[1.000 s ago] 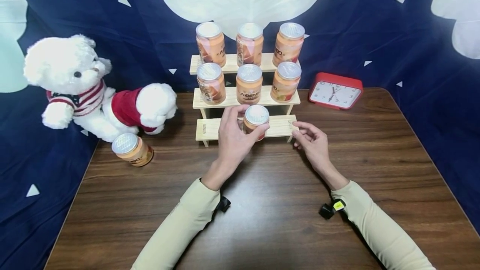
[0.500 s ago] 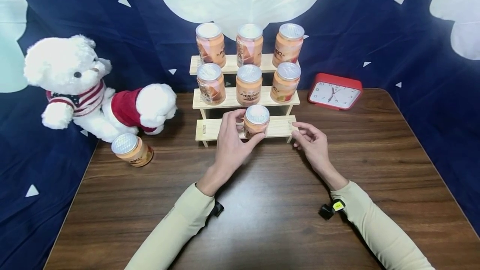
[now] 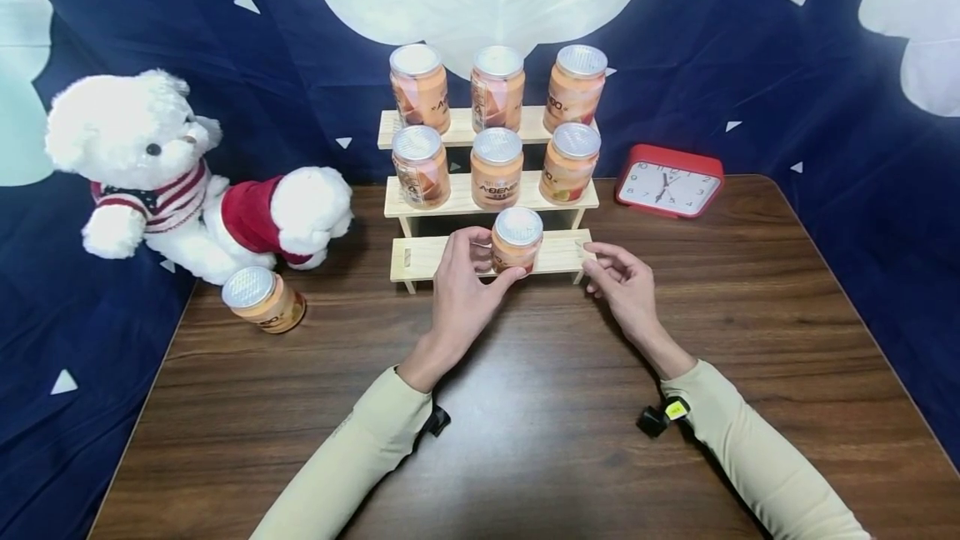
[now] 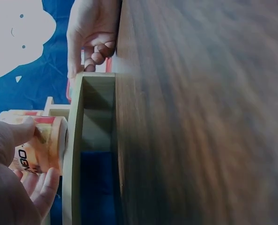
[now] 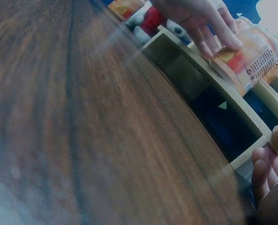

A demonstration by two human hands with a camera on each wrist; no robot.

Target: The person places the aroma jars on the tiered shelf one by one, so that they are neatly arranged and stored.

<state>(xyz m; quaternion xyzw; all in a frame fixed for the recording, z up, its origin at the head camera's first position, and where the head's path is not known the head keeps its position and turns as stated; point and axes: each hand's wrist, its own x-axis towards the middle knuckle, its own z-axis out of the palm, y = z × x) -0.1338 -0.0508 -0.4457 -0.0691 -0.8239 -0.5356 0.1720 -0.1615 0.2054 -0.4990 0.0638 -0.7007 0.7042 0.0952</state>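
Note:
My left hand (image 3: 467, 294) holds a jar (image 3: 517, 250) with a silver lid and an orange fruit label, thumb at its front and fingers along its left side. The jar stands upright at the middle of the lowest tier (image 3: 427, 255) of a pale wooden step rack. In the left wrist view, the base of the jar (image 4: 40, 145) is right at the board. My right hand (image 3: 626, 286) pinches the right end of that tier between thumb and index finger; its other fingers (image 5: 260, 173) are curled beneath.
Similar jars line the middle tier (image 3: 459, 200) and top tier (image 3: 461, 137), three on each. Another jar (image 3: 264, 300) stands on the table (image 3: 510, 440) at left, by a white teddy bear (image 3: 142, 123). A red clock (image 3: 670, 182) stands right of the rack.
The held jar has shifted slightly right and turned, so more of its label shows. The left thumb has slid lower on its front. The right hand stays at the tier's end.

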